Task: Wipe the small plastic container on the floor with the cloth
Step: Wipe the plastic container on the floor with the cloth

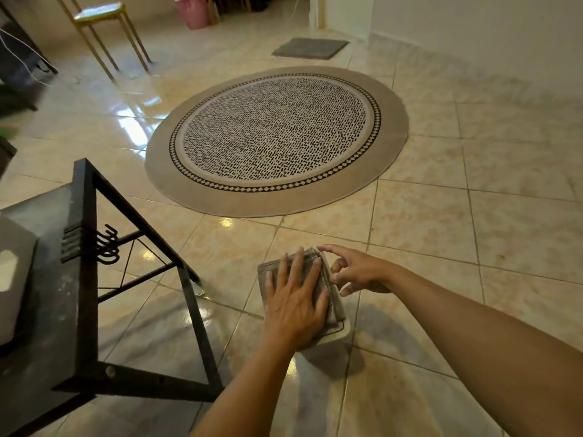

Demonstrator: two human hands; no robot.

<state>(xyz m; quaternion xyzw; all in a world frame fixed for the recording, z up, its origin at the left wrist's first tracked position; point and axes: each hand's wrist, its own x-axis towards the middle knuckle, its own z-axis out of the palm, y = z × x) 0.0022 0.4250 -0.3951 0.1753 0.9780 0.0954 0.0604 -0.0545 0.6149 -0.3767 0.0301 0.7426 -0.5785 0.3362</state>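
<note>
A small, pale plastic container stands on the tiled floor near the bottom centre. A grey cloth lies over its top. My left hand is spread flat on the cloth and presses it down onto the container. My right hand is at the container's right edge. Its index finger reaches over the far corner and its other fingers curl against the side. Most of the container's top is hidden under the cloth and my left hand.
A black metal table frame with hooks stands close on the left. A round patterned rug lies ahead. Farther back are a grey mat, a gold-legged chair and a pink bin. A white wall runs along the right.
</note>
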